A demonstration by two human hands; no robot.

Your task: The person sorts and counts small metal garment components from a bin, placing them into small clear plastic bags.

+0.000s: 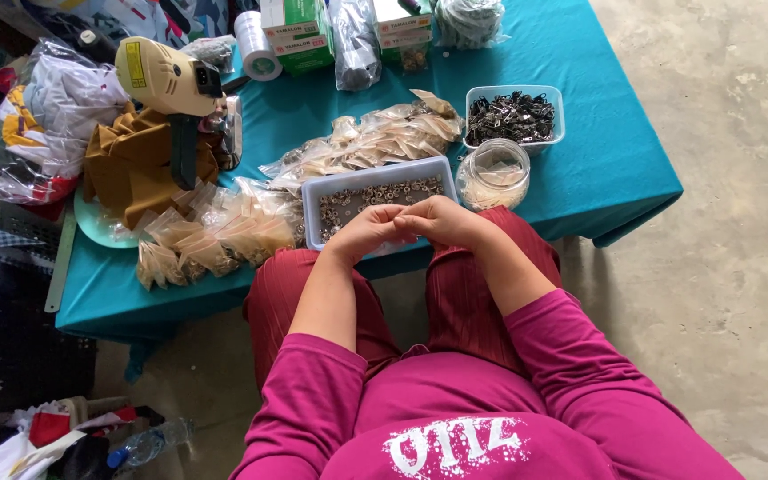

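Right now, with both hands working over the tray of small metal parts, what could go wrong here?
1. The tray sits right at the table edge by the knees; a bump from the left hand or right hand might tip it.
2. Small bags lie heaped near the same edge and could slide to the floor.
3. The open jar beside the tray may get knocked over.
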